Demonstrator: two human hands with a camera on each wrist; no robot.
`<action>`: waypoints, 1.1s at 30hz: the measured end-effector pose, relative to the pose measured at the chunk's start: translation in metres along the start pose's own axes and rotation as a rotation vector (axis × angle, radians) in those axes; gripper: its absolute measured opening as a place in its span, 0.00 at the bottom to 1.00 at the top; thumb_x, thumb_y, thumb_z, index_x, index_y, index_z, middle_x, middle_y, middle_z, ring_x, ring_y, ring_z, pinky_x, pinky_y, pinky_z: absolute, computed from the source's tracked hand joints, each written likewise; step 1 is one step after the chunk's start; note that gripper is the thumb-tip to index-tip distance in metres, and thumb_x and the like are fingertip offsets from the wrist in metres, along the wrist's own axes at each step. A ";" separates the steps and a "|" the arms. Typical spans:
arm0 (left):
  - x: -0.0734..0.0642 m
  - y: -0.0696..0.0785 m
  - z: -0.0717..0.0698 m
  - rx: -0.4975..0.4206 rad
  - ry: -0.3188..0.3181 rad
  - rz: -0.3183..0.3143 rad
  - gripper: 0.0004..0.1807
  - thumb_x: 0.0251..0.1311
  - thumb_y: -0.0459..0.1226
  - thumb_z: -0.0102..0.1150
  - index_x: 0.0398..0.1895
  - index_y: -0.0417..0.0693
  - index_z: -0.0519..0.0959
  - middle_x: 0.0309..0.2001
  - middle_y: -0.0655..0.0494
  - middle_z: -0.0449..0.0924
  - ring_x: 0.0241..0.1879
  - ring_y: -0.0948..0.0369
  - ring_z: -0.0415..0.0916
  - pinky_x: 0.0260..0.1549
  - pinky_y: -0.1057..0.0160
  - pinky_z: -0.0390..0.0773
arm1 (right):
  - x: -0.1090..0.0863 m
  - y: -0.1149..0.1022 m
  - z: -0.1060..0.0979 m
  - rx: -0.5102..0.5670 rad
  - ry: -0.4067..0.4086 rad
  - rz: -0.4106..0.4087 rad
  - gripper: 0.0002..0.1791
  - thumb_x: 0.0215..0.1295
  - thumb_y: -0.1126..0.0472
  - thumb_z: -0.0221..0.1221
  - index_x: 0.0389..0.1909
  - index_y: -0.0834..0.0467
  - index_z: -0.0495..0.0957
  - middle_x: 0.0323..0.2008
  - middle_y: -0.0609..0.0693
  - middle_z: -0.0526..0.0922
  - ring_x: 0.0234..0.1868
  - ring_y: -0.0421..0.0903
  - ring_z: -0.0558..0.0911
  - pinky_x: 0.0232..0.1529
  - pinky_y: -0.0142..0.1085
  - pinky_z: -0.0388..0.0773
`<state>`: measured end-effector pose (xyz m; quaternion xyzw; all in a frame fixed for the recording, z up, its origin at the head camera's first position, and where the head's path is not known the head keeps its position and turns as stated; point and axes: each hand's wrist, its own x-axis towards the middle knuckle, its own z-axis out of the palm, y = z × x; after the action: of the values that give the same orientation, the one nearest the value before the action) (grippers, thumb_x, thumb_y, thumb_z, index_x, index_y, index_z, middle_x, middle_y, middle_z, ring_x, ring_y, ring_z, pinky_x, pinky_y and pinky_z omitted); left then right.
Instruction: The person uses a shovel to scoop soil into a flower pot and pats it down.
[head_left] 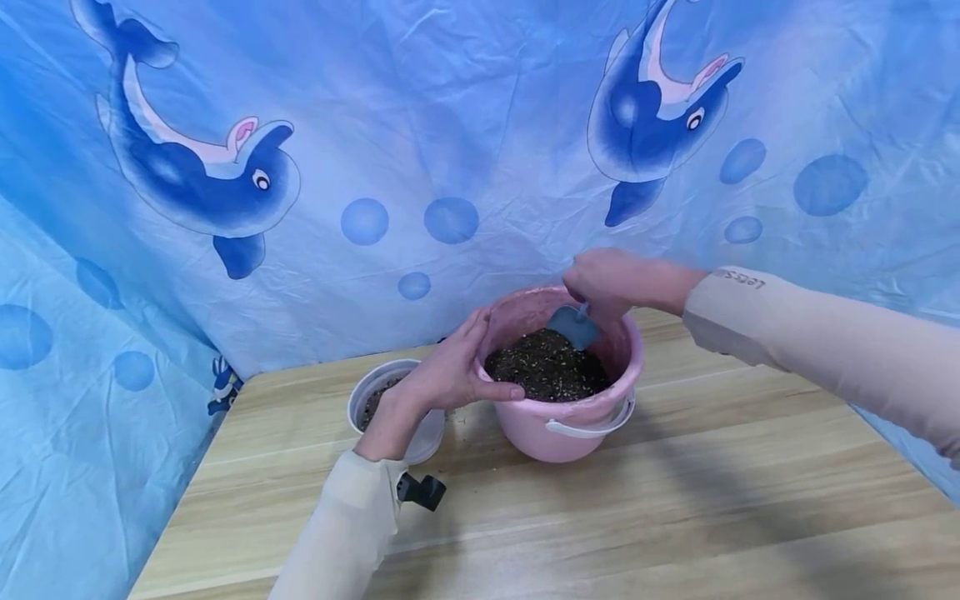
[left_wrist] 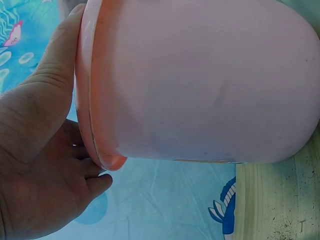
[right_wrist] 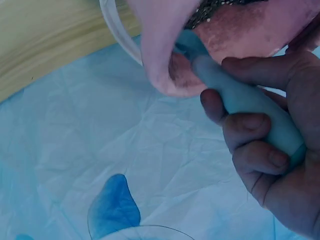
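Observation:
A pink bucket with a white handle stands upright on the table, partly filled with dark soil. My left hand grips its left rim, the thumb lying along the rim in the left wrist view and the fingertips curled at its edge. Inside the bucket's far right side, my right hand holds a blue garden trowel with its blade tilted down at the soil. The right wrist view shows the fingers wrapped round the trowel's thick light-blue handle.
Left of the bucket, partly behind my left forearm, is a white round pot with some soil in it. Crumbs of soil lie on the wooden table. A blue dolphin-print sheet hangs close behind the bucket.

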<state>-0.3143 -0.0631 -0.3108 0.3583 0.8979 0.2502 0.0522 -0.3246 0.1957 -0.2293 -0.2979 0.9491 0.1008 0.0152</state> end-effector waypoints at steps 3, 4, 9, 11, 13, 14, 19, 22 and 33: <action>-0.002 0.000 -0.001 -0.012 0.004 0.000 0.69 0.41 0.68 0.67 0.77 0.44 0.40 0.77 0.52 0.38 0.73 0.51 0.46 0.68 0.49 0.56 | 0.008 -0.002 -0.010 -0.028 -0.085 0.036 0.10 0.41 0.70 0.61 0.28 0.58 0.76 0.27 0.50 0.77 0.32 0.50 0.77 0.33 0.40 0.79; -0.003 0.000 -0.001 -0.014 0.004 -0.002 0.69 0.41 0.68 0.67 0.77 0.44 0.40 0.77 0.52 0.38 0.74 0.51 0.46 0.68 0.49 0.56 | 0.010 -0.003 -0.012 -0.030 -0.104 0.041 0.11 0.41 0.71 0.61 0.29 0.58 0.76 0.28 0.51 0.76 0.33 0.50 0.77 0.34 0.40 0.79; -0.007 0.001 -0.002 -0.009 0.004 -0.021 0.70 0.40 0.68 0.67 0.77 0.44 0.40 0.77 0.50 0.36 0.74 0.50 0.44 0.69 0.47 0.54 | 0.011 0.000 -0.015 -0.021 -0.133 0.031 0.09 0.45 0.69 0.62 0.30 0.58 0.78 0.29 0.50 0.78 0.35 0.50 0.77 0.37 0.40 0.79; -0.008 0.002 -0.002 -0.003 -0.001 -0.024 0.70 0.40 0.68 0.67 0.77 0.44 0.40 0.77 0.49 0.35 0.74 0.50 0.43 0.69 0.47 0.53 | 0.008 0.002 -0.013 -0.002 -0.121 0.019 0.08 0.45 0.68 0.63 0.30 0.58 0.80 0.28 0.49 0.80 0.33 0.49 0.78 0.36 0.40 0.79; -0.010 0.003 -0.001 -0.002 -0.009 -0.030 0.70 0.40 0.67 0.67 0.77 0.44 0.40 0.77 0.49 0.34 0.74 0.49 0.42 0.69 0.48 0.52 | 0.004 0.006 -0.010 0.033 -0.106 0.012 0.07 0.46 0.67 0.65 0.29 0.58 0.82 0.28 0.48 0.82 0.33 0.48 0.79 0.36 0.40 0.80; -0.010 0.003 -0.001 -0.003 -0.012 -0.030 0.70 0.40 0.67 0.67 0.77 0.43 0.40 0.77 0.48 0.34 0.74 0.50 0.42 0.69 0.48 0.51 | 0.002 0.008 -0.008 0.048 -0.095 0.003 0.06 0.46 0.65 0.66 0.29 0.57 0.83 0.28 0.49 0.83 0.33 0.49 0.79 0.37 0.41 0.80; -0.013 0.002 0.000 -0.009 -0.017 -0.025 0.70 0.40 0.67 0.67 0.77 0.43 0.39 0.77 0.48 0.34 0.74 0.49 0.41 0.70 0.48 0.51 | -0.009 0.015 -0.003 0.111 -0.071 -0.019 0.04 0.49 0.60 0.69 0.27 0.54 0.86 0.29 0.47 0.84 0.36 0.50 0.80 0.39 0.42 0.80; -0.015 0.000 0.001 -0.011 -0.016 -0.020 0.70 0.40 0.68 0.67 0.77 0.44 0.39 0.77 0.49 0.34 0.74 0.50 0.42 0.69 0.48 0.52 | -0.012 0.015 0.001 0.126 -0.064 -0.020 0.02 0.49 0.59 0.69 0.25 0.53 0.86 0.28 0.46 0.84 0.35 0.48 0.81 0.39 0.42 0.80; -0.020 -0.002 0.004 -0.010 0.009 0.023 0.69 0.41 0.67 0.67 0.77 0.44 0.39 0.78 0.52 0.36 0.74 0.51 0.45 0.69 0.49 0.54 | -0.008 0.010 0.012 0.126 -0.002 -0.026 0.05 0.45 0.59 0.71 0.25 0.54 0.87 0.27 0.46 0.84 0.33 0.49 0.80 0.37 0.42 0.79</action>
<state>-0.2996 -0.0765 -0.3171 0.3675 0.8925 0.2571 0.0472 -0.3241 0.2111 -0.2388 -0.3083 0.9497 0.0407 0.0363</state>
